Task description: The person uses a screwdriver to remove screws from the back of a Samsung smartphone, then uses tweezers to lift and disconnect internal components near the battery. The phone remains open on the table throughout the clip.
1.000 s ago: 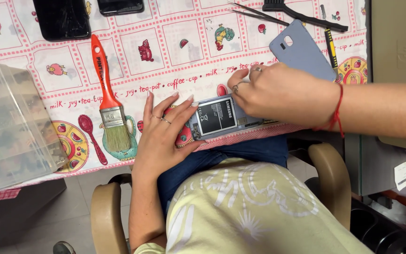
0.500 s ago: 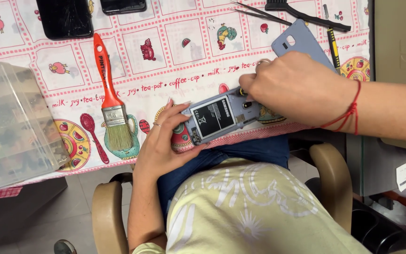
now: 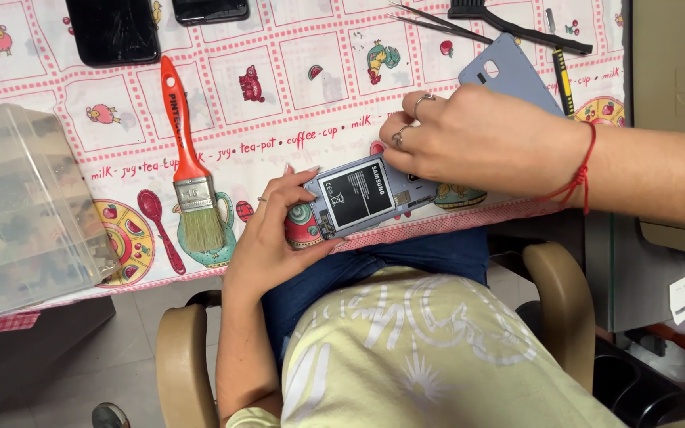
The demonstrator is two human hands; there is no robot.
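Head view, looking down on a cloth-covered surface. Phone, back cover off and battery exposed, lies at the near edge of the surface, roughly at its middle. Left hand grasps the phone's left end, thumb below and fingers above, steadying it. Right hand covers the phone's right end with fingers curled down onto it; whether they pinch a part or only press cannot be told. Removed grey cover lies just behind the right hand, toward the far right corner. Brush with orange handle lies left of the phone, bristles toward the near edge. Tweezers, a black tool and a yellow screwdriver rest along the far edge; two dark phones sit at the far left. Clear parts box stands at the left edge. Judged step: work on the opened back of the phone, at its right end. A further move there would call for a steady left-hand hold and a fine fingertip action from the right.
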